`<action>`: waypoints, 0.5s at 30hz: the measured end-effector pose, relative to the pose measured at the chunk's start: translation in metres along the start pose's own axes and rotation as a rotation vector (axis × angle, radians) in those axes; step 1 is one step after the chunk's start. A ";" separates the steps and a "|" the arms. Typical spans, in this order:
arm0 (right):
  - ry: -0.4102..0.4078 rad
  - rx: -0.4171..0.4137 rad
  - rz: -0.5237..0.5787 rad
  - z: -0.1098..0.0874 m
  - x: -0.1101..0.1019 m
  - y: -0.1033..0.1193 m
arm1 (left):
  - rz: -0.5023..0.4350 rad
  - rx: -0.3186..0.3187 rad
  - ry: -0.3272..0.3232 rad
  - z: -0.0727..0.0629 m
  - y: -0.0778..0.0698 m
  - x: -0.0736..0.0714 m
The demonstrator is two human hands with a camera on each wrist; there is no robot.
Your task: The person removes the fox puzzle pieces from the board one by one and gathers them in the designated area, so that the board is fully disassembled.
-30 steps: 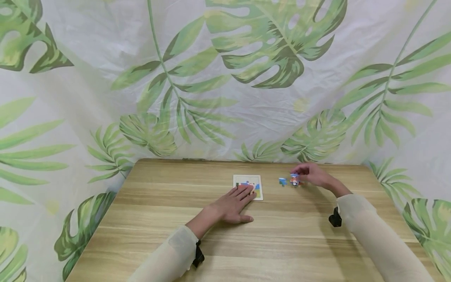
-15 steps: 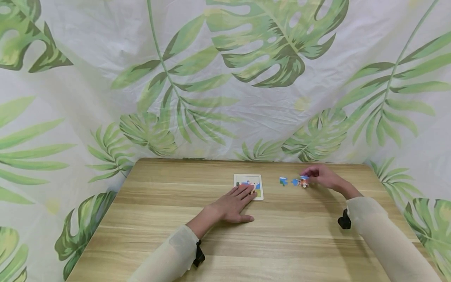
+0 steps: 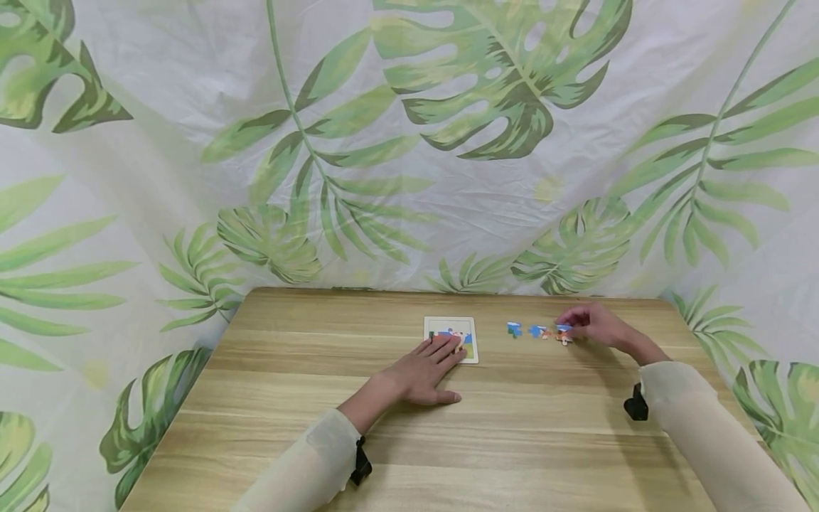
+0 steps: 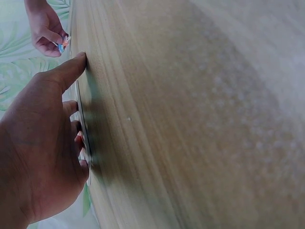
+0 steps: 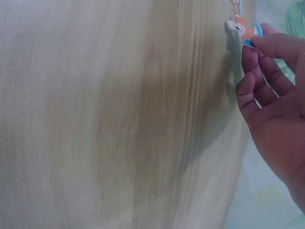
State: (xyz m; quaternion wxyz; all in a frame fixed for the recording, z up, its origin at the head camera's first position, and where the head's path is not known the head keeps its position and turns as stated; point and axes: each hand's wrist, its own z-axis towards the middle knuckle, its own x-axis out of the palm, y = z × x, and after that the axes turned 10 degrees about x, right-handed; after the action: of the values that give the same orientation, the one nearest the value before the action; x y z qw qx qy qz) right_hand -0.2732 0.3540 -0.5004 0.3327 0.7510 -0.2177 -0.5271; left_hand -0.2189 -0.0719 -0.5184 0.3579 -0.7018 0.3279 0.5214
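A small white-framed jigsaw puzzle (image 3: pixel 451 322) lies on the table, partly covered by my left hand (image 3: pixel 419 373). That hand rests over its lower part with the fingers straight and spread. My right hand (image 3: pixel 598 328) pinches a jigsaw piece (image 3: pixel 564 334) of orange, white and blue between thumb and fingers. In the right wrist view the same jigsaw piece (image 5: pixel 243 29) shows an eye-like print and is tilted up at the table surface. Left of it lie a blue and orange jigsaw piece (image 3: pixel 539 332) and a blue and green jigsaw piece (image 3: pixel 515 329), apart from each other.
The wooden table (image 3: pixel 320 320) has its far edge just behind the pieces. A leaf-patterned cloth (image 3: pixel 409 178) hangs behind and beside it. Each wrist wears a small black camera (image 3: pixel 636 404).
My right hand has moved to the right with its jigsaw piece, uncovering the blue and orange piece, which now lies separately. The left hand has stayed on the puzzle.
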 end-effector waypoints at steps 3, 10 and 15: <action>-0.007 -0.009 -0.011 0.001 0.000 -0.004 | 0.005 0.002 0.000 0.000 0.000 0.000; -0.050 -0.048 -0.068 0.006 0.002 -0.009 | 0.021 0.000 0.000 0.001 0.001 0.003; -0.066 -0.066 -0.098 0.007 0.004 -0.010 | 0.019 -0.003 0.003 0.001 0.001 0.003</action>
State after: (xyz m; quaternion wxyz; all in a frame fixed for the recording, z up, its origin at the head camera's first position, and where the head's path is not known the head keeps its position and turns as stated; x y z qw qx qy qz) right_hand -0.2787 0.3560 -0.5120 0.3238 0.7315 -0.1739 -0.5743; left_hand -0.2197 -0.0719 -0.5214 0.3515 -0.7001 0.3345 0.5240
